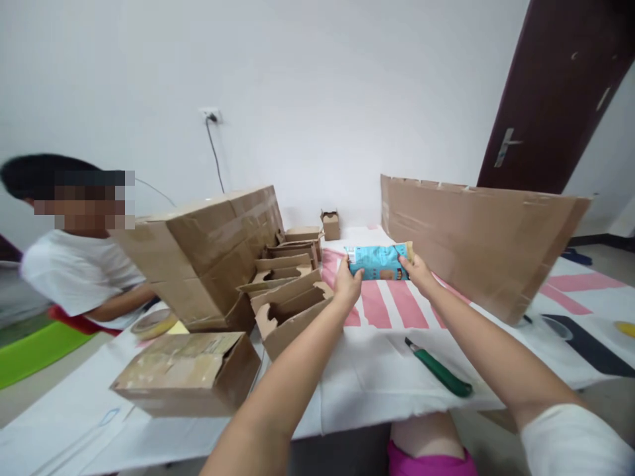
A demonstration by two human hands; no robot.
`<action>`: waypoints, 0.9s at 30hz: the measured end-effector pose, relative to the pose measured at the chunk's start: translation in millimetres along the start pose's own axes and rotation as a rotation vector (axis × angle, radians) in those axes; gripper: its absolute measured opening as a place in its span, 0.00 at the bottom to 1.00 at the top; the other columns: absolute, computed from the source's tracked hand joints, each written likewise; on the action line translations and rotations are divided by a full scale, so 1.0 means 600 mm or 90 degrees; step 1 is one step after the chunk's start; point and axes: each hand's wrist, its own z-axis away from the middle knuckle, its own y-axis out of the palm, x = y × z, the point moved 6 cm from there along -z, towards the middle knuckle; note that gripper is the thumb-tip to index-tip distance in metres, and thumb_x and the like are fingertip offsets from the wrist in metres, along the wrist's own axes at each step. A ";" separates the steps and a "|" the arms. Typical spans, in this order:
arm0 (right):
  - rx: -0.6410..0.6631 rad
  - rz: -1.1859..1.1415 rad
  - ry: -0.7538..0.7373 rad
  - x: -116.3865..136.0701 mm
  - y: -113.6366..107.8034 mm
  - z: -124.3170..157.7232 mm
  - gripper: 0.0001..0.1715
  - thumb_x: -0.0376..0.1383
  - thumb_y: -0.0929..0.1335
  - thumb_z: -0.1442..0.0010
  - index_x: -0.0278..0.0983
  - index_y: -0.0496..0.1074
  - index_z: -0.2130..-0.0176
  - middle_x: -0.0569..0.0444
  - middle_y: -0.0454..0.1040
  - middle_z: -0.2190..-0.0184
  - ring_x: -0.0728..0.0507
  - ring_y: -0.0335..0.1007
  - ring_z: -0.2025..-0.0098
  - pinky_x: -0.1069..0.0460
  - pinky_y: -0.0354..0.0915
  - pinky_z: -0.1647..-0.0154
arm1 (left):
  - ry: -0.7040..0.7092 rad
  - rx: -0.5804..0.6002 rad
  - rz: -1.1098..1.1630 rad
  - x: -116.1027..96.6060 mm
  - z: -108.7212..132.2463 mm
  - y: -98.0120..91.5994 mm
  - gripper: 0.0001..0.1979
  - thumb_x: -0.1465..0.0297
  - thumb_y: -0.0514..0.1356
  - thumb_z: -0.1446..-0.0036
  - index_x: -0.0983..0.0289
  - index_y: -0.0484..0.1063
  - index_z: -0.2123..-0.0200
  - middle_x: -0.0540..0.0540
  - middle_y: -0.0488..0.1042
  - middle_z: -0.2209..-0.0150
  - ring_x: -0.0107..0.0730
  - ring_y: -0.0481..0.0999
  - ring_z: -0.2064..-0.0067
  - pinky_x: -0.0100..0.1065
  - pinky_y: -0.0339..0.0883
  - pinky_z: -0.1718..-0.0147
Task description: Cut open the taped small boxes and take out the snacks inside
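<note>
A blue snack packet is held level above the table, one end in each of my hands. My left hand grips its left end with the fingers closed round it. My right hand pinches the right end. Just left of my left hand stands a row of small folded cardboard boxes with open tops. A green-handled knife lies on the white cloth under my right forearm.
A large taped carton and a flat closed box stand at the left, with a tape roll between them. A tall cardboard sheet stands at the right. Another person in a white shirt sits at far left.
</note>
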 end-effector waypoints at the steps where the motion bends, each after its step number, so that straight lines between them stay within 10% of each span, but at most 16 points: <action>1: -0.001 -0.015 0.009 -0.004 0.003 -0.009 0.42 0.61 0.71 0.58 0.36 0.72 0.53 0.52 0.80 0.61 0.39 0.74 0.55 0.43 0.68 0.50 | 0.002 -0.002 -0.006 -0.004 -0.003 0.004 0.27 0.77 0.61 0.48 0.66 0.62 0.44 0.64 0.72 0.49 0.50 0.71 0.46 0.51 0.62 0.45; 4: -0.007 -0.059 0.043 -0.038 0.008 0.014 0.40 0.61 0.71 0.57 0.36 0.72 0.55 0.52 0.80 0.63 0.40 0.76 0.58 0.44 0.70 0.53 | 0.023 0.001 -0.014 0.001 0.039 0.004 0.28 0.78 0.60 0.49 0.65 0.62 0.44 0.64 0.71 0.47 0.49 0.70 0.44 0.50 0.62 0.44; 9: 0.005 -0.092 0.147 -0.135 0.023 0.136 0.36 0.63 0.65 0.49 0.35 0.74 0.62 0.48 0.81 0.68 0.38 0.78 0.65 0.46 0.72 0.62 | 0.204 0.129 -0.022 0.023 0.220 -0.011 0.18 0.72 0.57 0.44 0.63 0.65 0.48 0.62 0.72 0.53 0.43 0.72 0.51 0.44 0.68 0.51; 13: 0.025 -0.065 0.216 -0.204 0.064 0.216 0.31 0.59 0.66 0.47 0.34 0.74 0.63 0.48 0.81 0.69 0.37 0.79 0.66 0.45 0.73 0.63 | 0.114 0.197 0.028 0.105 0.320 -0.045 0.19 0.63 0.58 0.42 0.62 0.64 0.49 0.62 0.72 0.53 0.43 0.72 0.51 0.44 0.67 0.50; 19: -0.004 0.010 0.207 -0.260 0.114 0.260 0.39 0.60 0.70 0.55 0.35 0.75 0.54 0.44 0.78 0.52 0.32 0.70 0.45 0.39 0.64 0.43 | -0.217 -0.092 0.094 0.273 0.299 -0.157 0.24 0.48 0.58 0.49 0.62 0.63 0.59 0.57 0.72 0.62 0.40 0.75 0.57 0.42 0.68 0.52; 27: 0.014 0.029 0.162 -0.265 0.112 0.273 0.34 0.58 0.69 0.51 0.35 0.75 0.55 0.46 0.79 0.56 0.33 0.74 0.51 0.40 0.68 0.48 | -0.236 -0.208 -0.010 0.319 0.271 -0.222 0.27 0.56 0.64 0.55 0.60 0.53 0.58 0.50 0.68 0.69 0.38 0.75 0.65 0.44 0.70 0.59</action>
